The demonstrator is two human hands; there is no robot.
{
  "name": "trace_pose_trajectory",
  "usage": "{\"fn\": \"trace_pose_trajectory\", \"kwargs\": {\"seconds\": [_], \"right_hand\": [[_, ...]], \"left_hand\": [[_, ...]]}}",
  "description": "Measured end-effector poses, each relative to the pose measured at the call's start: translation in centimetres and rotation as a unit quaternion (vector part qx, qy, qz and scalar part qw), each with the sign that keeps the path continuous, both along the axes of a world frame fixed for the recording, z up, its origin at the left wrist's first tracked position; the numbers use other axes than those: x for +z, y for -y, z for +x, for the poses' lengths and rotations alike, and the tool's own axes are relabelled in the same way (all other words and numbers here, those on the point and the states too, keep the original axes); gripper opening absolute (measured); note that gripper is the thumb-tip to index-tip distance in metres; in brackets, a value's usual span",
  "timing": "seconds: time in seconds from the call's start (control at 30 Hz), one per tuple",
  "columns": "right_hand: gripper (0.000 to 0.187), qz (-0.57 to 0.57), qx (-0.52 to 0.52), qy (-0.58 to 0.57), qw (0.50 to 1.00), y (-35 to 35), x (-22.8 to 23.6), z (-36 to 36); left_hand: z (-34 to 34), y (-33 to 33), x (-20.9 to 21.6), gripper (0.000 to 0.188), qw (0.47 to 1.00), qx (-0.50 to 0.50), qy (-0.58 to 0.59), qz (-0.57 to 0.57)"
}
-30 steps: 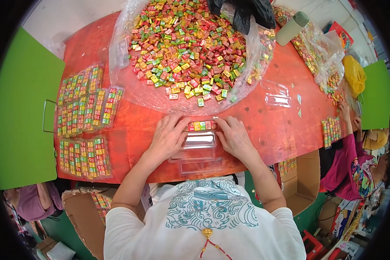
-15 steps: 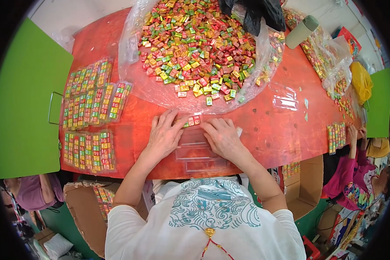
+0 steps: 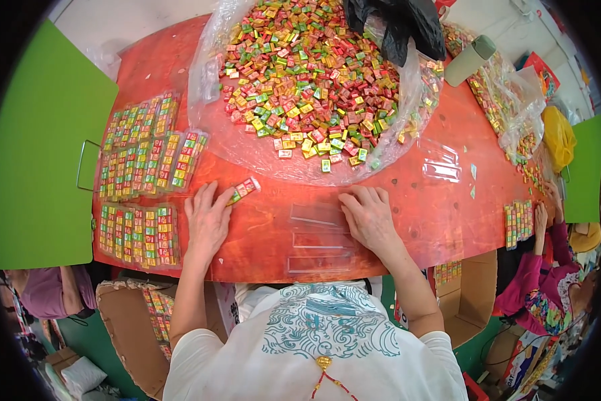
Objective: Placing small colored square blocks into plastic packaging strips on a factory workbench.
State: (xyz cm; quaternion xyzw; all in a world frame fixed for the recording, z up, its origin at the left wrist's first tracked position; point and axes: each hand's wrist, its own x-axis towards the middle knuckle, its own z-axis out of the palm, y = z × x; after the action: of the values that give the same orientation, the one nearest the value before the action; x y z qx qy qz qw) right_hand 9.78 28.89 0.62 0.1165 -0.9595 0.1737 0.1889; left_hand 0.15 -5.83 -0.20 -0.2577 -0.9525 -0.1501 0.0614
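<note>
While a filled tray (image 3: 245, 190) of small wrapped blocks is pinched at its near end by the left hand (image 3: 207, 217), the right hand's (image 3: 373, 217) fingers are bent and slightly spread above the red table (image 3: 260, 244); whether the nearest tray is touched by its thumb cannot be told. The filled tray is held slantwise between a group of packed trays (image 3: 139, 234) at left and clear trays (image 3: 319, 240) lined up beside the right hand. Beyond the hands, a multicoloured heap of wrapped blocks (image 3: 314, 87) is spread on clear plastic sheeting (image 3: 247, 152). At far right, more packed trays (image 3: 514, 226) are neighboured by a co-worker's hand (image 3: 540, 217).
</note>
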Motion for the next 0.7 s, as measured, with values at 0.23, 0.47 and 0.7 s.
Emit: {"fn": "trace_pose_trajectory", "kwargs": {"seconds": [0.23,0.47,0.7], "right_hand": [[0.030,0.012,-0.016,-0.017,1.000,0.8,0.5,-6.3],[0.042,0.126,-0.061,-0.042,0.989,3.0,-1.1,-11.1],[0.034,0.043,0.013,-0.023,0.999,0.5,-1.0,-7.4]], "left_hand": [[-1.0,-0.9,2.0,0.043,0.998,0.002,-0.055,-0.008],[-6.7,-11.6,-0.3,0.044,0.995,-0.078,-0.058,0.028],[-3.8,-11.9,0.2,0.044,0.983,-0.157,0.001,0.090]]}}
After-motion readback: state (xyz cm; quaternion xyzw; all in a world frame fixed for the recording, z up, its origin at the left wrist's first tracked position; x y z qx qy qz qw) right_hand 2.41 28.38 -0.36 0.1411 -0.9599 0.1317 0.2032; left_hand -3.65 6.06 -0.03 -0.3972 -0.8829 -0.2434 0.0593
